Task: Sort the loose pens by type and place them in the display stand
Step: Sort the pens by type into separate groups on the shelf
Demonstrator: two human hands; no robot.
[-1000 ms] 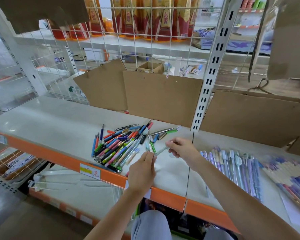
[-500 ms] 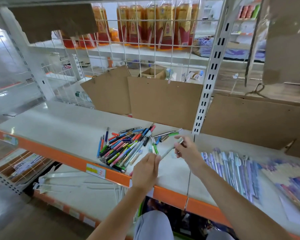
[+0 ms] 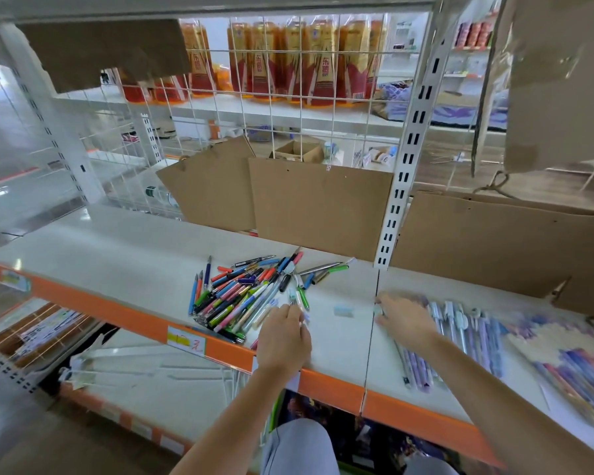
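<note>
On the left part of the white shelf with an orange front lip (image 3: pixel 124 313) lies the loose heap of mixed coloured plastic pens (image 3: pixel 240 293), fanned out and overlapping, with a few grey and green ones strayed off to its far right. The left hand (image 3: pixel 283 341) rests at the near right edge of that heap, fingers curled and pinching a thin pale pen (image 3: pixel 304 317) whose tip shows just past the knuckles. A small pale blue cap-like piece (image 3: pixel 343 310) lies alone on the shelf between the two hands. The right hand (image 3: pixel 405 318) is flat on the shelf, fingers spread and pointing left, at the left edge of a sorted row of pale blue and lilac pens (image 3: pixel 460 334); blur hides whether it holds anything. Farther right is a blurred spread of purple and pink pens (image 3: pixel 576 368). Brown cardboard sheets (image 3: pixel 319 207) lean against the far wire grid.
</note>
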